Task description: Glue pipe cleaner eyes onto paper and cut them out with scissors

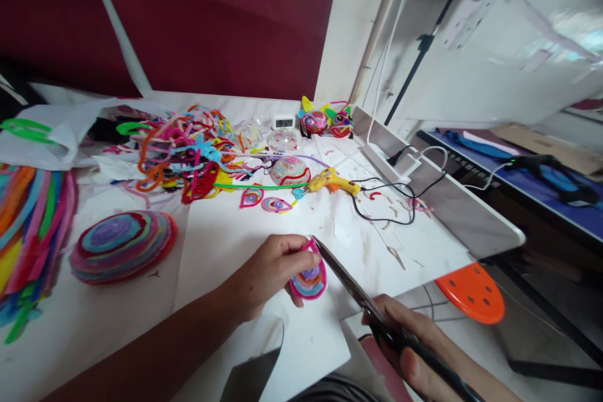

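My left hand (268, 267) pinches a teardrop-shaped pipe-cleaner piece (308, 282) with a pink rim, an orange and blue band and a purple middle. In my right hand (419, 339) is a pair of black-handled scissors (346, 279). The blades look closed, and their tip lies against or very near the piece's pointed upper end. Beyond my hands, two similar eye-shaped pieces, one red-rimmed (251, 198) and one pink-rimmed (277, 205), lie on the white table (226, 245). A yellow glue gun (332, 182) lies behind them.
A coiled pipe-cleaner dome (122, 245) and bundled pipe cleaners (35, 220) are at left. Behind lie a tangled pile (188, 144), a decorated clear dome (289, 169), a small clock (284, 122) and finished colourful figures (327, 119). A black cord (391, 221) loops at right, near an orange stool (471, 292).
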### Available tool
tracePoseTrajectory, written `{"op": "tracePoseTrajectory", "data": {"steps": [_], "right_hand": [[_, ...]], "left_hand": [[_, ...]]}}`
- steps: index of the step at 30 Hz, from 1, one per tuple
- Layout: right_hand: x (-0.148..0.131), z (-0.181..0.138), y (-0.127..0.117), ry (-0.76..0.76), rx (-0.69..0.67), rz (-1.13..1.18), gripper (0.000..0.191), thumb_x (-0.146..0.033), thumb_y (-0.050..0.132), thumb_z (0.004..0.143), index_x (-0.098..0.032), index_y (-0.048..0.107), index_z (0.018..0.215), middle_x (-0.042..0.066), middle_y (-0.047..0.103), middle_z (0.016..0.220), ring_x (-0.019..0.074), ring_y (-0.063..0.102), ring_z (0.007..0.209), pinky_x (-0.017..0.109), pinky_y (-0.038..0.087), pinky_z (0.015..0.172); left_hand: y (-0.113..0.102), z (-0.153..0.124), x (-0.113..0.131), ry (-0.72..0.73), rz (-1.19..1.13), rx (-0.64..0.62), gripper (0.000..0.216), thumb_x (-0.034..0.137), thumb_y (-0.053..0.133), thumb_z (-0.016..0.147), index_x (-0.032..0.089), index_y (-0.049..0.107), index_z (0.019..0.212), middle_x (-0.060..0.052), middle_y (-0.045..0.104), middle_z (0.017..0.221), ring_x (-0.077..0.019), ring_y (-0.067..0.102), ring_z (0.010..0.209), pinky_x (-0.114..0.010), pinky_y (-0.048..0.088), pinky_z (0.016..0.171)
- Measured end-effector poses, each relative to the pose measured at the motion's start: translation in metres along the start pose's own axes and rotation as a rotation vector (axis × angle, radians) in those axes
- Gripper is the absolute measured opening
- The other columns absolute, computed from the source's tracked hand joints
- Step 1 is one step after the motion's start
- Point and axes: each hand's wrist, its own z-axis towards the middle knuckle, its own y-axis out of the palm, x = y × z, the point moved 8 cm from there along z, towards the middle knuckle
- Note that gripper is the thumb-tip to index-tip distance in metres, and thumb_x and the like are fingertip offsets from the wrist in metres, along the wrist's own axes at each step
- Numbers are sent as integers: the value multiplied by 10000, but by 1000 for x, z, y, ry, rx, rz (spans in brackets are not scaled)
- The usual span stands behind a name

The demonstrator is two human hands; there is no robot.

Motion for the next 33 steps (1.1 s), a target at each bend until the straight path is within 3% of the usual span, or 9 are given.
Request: {"op": "tracePoseTrajectory", "data": {"steps": [13, 19, 29, 33], "right_hand": [[1, -1, 1, -23, 4, -30, 690, -841, 464, 800, -189, 565, 1003, -88, 295, 563, 85, 220, 498, 257, 126, 461], [-3, -8, 6, -37, -22, 7, 592, -742, 424, 904, -178, 528, 1049, -109, 306, 534, 30, 192, 378, 194, 130, 380], [8, -18, 5, 29, 63, 154, 599, -747, 489, 876, -184, 575, 1059, -97, 360, 539, 32, 260, 393, 141, 193, 365], [9, -17, 7, 2, 22, 172, 568, -715, 469, 908, -176, 568, 1056, -79, 399, 577, 32, 266, 402, 148, 204, 372]], "left_hand": [[1, -2, 1, -12, 28, -18, 205, 327, 638, 705, 153, 565, 625, 21, 553, 545, -95, 518, 469, -163, 447, 333], [3, -3, 0, -8, 48, -47, 185, 311, 628, 723, 157, 576, 634, 30, 544, 534, -88, 497, 459, -156, 437, 321], [3, -1, -4, -47, 111, -45, 214, 343, 634, 701, 157, 555, 631, 33, 521, 533, -86, 480, 463, -150, 410, 315], [4, -2, -6, -57, 119, -49, 208, 341, 624, 698, 161, 543, 632, 36, 518, 537, -85, 477, 463, -149, 406, 312]]}}
